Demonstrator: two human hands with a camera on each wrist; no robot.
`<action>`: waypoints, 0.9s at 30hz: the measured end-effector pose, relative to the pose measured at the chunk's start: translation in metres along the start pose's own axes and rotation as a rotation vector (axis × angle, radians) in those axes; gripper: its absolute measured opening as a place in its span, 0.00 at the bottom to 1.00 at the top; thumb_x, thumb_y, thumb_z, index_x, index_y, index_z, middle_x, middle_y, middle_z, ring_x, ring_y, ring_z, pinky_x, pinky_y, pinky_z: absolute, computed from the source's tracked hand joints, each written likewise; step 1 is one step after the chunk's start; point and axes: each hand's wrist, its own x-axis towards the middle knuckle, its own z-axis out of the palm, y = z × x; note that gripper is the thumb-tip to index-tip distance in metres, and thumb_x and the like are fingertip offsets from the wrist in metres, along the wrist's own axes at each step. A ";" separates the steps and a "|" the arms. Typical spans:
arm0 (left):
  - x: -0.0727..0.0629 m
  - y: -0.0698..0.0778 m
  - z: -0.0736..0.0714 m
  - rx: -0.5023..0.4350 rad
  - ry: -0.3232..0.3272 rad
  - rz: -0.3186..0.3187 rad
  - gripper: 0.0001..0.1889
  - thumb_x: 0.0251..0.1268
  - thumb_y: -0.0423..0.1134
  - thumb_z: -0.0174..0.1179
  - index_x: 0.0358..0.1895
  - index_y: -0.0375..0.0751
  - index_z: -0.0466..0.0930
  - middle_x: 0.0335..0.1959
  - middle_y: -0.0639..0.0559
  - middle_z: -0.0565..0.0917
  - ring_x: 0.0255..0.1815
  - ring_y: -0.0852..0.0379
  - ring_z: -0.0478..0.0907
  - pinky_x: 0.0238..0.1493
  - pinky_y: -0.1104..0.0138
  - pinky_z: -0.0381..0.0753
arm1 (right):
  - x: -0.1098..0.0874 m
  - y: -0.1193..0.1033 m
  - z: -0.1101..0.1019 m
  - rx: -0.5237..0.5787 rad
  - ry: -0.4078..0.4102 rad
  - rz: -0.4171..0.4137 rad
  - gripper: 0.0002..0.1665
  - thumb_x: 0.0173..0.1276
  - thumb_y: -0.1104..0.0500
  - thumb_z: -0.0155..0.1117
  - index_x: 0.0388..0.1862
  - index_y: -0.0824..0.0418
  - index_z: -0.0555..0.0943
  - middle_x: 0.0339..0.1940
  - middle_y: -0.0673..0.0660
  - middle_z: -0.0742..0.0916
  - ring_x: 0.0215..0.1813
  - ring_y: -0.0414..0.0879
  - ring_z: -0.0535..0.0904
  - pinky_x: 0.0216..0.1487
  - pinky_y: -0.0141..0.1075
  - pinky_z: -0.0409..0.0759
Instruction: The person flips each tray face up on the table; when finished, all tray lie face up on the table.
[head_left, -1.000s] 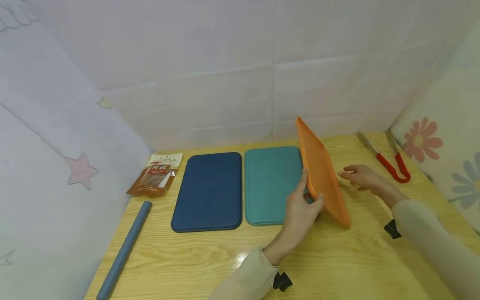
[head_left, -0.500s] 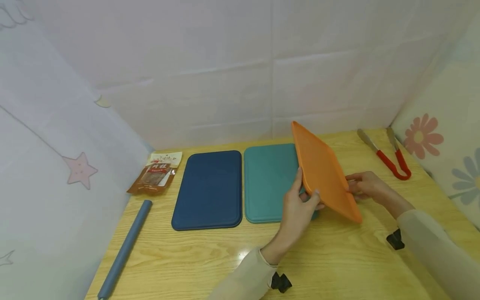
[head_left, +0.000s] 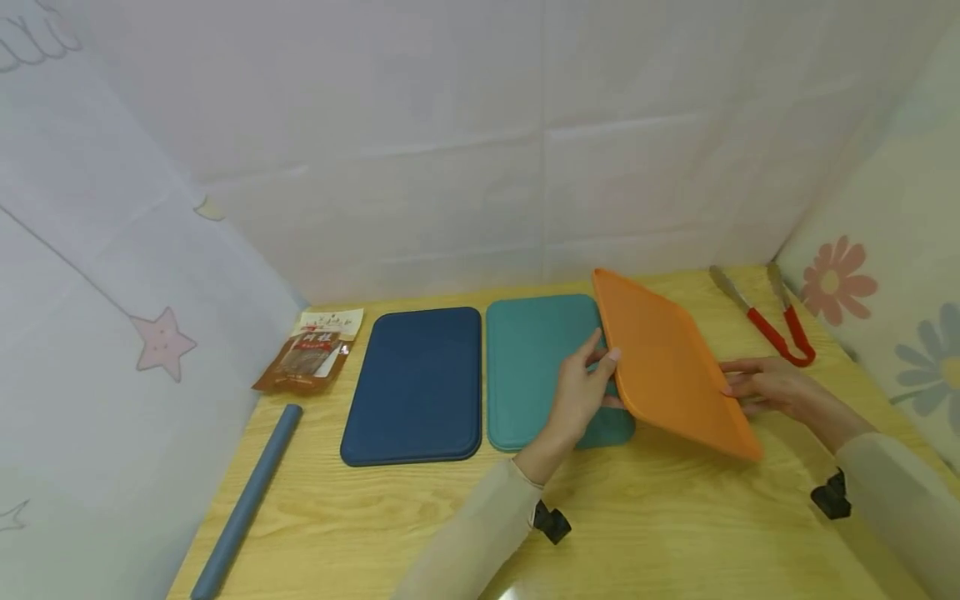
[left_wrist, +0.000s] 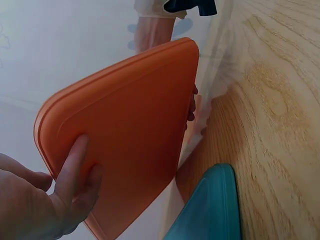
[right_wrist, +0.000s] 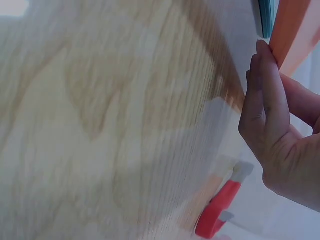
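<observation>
Both hands hold an orange tray (head_left: 663, 362), tilted with its left edge raised over the teal tray (head_left: 528, 354) and its right side lower. My left hand (head_left: 573, 398) pinches the left edge; in the left wrist view its fingers (left_wrist: 75, 172) press on the underside. At the right edge, my right hand (head_left: 780, 387) grips with the thumb against the tray and the fingers beneath, as the right wrist view shows of that hand (right_wrist: 280, 120). The teal tray lies flat, partly covered by the left hand and the orange tray. Left of it lies a navy tray (head_left: 412, 383).
Red-handled metal tongs (head_left: 778, 337) lie spread at the back right. A brown and white food packet (head_left: 307, 354) rests at the back left, with a blue-grey rod (head_left: 247, 500) in front of it. White cloth walls (head_left: 420, 167) border the wooden table (head_left: 360, 533).
My right hand has come to the orange tray's right edge and taken hold of it. The tray has tipped flatter, its right side moving rightward; my left hand kept its hold.
</observation>
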 end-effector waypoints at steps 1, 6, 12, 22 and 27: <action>0.003 -0.002 0.000 0.014 0.006 -0.022 0.29 0.72 0.40 0.55 0.74 0.44 0.59 0.56 0.47 0.78 0.36 0.51 0.84 0.25 0.61 0.85 | -0.002 0.002 -0.002 -0.007 -0.004 -0.003 0.46 0.69 0.62 0.62 0.75 0.75 0.48 0.45 0.52 0.84 0.42 0.44 0.85 0.42 0.43 0.85; 0.017 -0.015 0.001 0.006 -0.009 -0.116 0.29 0.71 0.33 0.55 0.73 0.39 0.59 0.40 0.47 0.78 0.33 0.47 0.83 0.26 0.55 0.85 | -0.012 0.008 -0.009 -0.074 0.014 -0.016 0.45 0.69 0.62 0.62 0.74 0.76 0.49 0.49 0.59 0.82 0.42 0.43 0.85 0.41 0.44 0.85; 0.027 -0.029 0.007 0.037 -0.041 -0.178 0.27 0.67 0.27 0.57 0.69 0.35 0.66 0.34 0.42 0.83 0.35 0.39 0.84 0.32 0.48 0.84 | -0.022 0.012 -0.024 -0.206 0.059 -0.049 0.44 0.68 0.61 0.64 0.72 0.79 0.52 0.51 0.72 0.79 0.40 0.46 0.86 0.39 0.43 0.86; 0.045 -0.036 0.035 0.186 -0.047 -0.243 0.26 0.65 0.22 0.56 0.68 0.32 0.67 0.44 0.35 0.81 0.33 0.35 0.82 0.31 0.51 0.85 | -0.024 0.018 -0.051 -0.313 0.109 -0.067 0.40 0.69 0.63 0.62 0.68 0.84 0.55 0.49 0.75 0.81 0.42 0.52 0.85 0.37 0.46 0.86; 0.057 -0.045 0.042 0.315 -0.036 -0.273 0.22 0.64 0.19 0.54 0.62 0.26 0.72 0.44 0.30 0.81 0.28 0.37 0.83 0.28 0.53 0.85 | -0.020 0.013 -0.056 -0.327 0.121 -0.057 0.39 0.67 0.67 0.60 0.66 0.88 0.54 0.50 0.80 0.78 0.44 0.56 0.84 0.37 0.48 0.86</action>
